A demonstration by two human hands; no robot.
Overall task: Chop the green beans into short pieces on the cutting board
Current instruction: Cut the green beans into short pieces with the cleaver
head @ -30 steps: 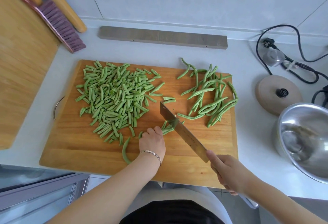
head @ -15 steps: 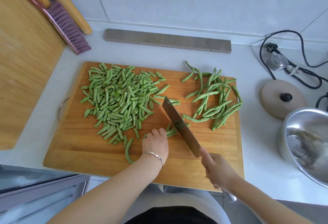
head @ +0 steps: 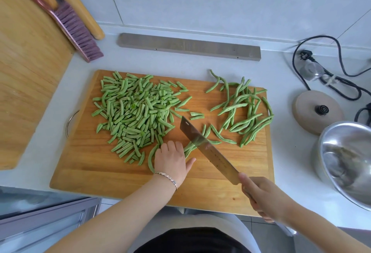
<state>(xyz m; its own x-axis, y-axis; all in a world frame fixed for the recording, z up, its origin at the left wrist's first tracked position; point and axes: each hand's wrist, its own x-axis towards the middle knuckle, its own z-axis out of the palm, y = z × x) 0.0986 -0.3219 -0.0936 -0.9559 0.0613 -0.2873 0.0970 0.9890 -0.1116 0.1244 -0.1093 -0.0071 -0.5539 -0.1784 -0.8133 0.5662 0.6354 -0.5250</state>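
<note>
A wooden cutting board [head: 96, 168] lies on the white counter. A big pile of short cut bean pieces [head: 134, 110] covers its left half. Whole green beans [head: 245, 112] lie in a loose heap on its right half. My left hand [head: 171, 159] holds down a small bundle of beans [head: 190, 148] near the board's middle, fingers curled, thumb sticking out to the right. My right hand [head: 261, 194] grips the handle of a cleaver [head: 208, 150], whose blade lies across the bundle just right of my left fingers.
A steel bowl [head: 349, 162] stands at the right edge, with a round tan lid [head: 317, 110] and a black cable [head: 331, 76] behind it. A second wooden board [head: 26, 62], a brush [head: 76, 26] and a rolling pin [head: 80, 6] are at the left. A grey bar [head: 188, 47] lies behind.
The cleaver went forward and came back over the bundle in a chopping stroke. My left hand stays on the beans, its thumb now spread out.
</note>
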